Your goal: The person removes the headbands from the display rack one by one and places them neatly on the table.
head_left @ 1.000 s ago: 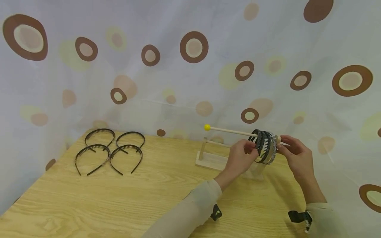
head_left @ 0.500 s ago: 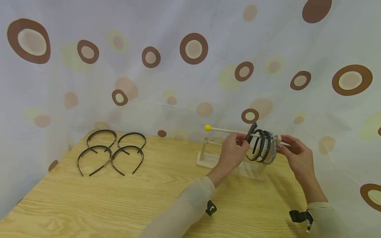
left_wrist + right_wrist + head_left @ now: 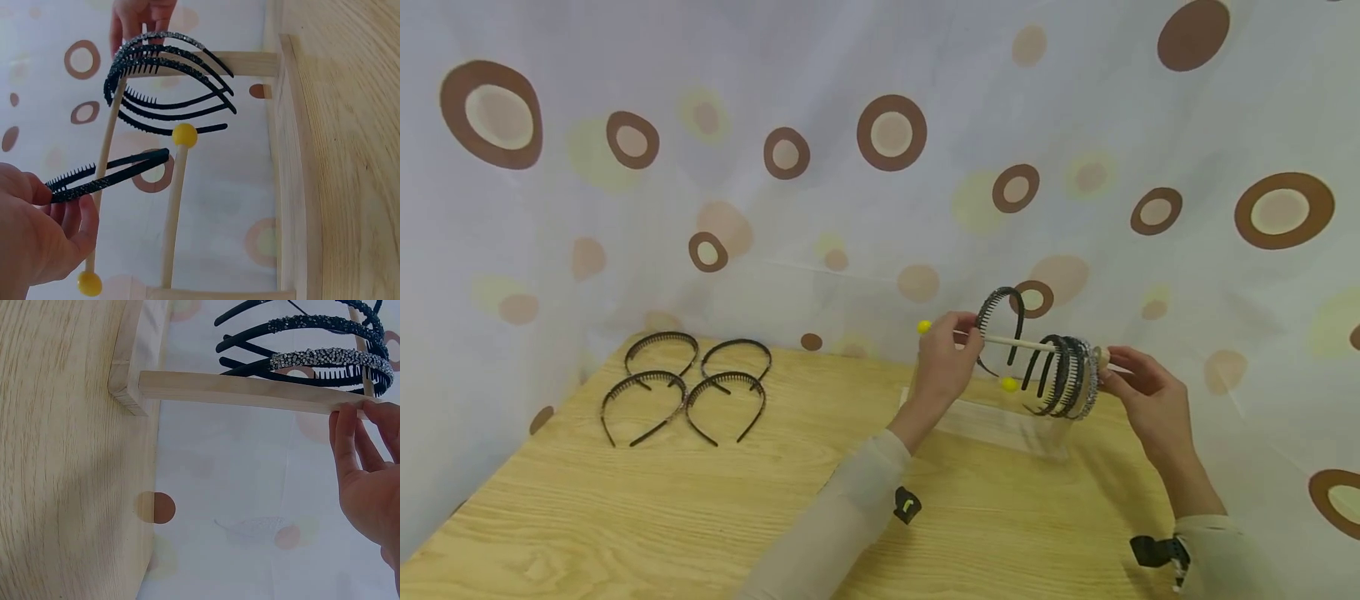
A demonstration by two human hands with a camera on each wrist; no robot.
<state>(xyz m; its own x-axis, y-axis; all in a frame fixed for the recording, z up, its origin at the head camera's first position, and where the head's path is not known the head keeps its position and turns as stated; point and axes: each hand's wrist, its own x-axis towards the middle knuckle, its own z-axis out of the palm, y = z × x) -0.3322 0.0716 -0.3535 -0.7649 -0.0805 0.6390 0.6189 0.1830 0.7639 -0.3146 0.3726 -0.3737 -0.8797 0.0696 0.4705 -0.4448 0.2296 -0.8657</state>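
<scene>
My left hand pinches a black toothed headband with sparkles, which still straddles the upper wooden rod near its yellow ball end. Farther along that rod hang several other glittery headbands, bunched by the upright post. My right hand grips the top of this post with thumb and fingers. The stand's wooden base rests on the table. A lower rod ends in another yellow ball.
Several black headbands lie in two rows on the wooden table, toward the back left. Behind the table hangs a pale curtain printed with brown circles.
My left hand has drawn one headband away from the bunch, leftward along the rod toward its ball end. The right hand keeps its grip on the post.
</scene>
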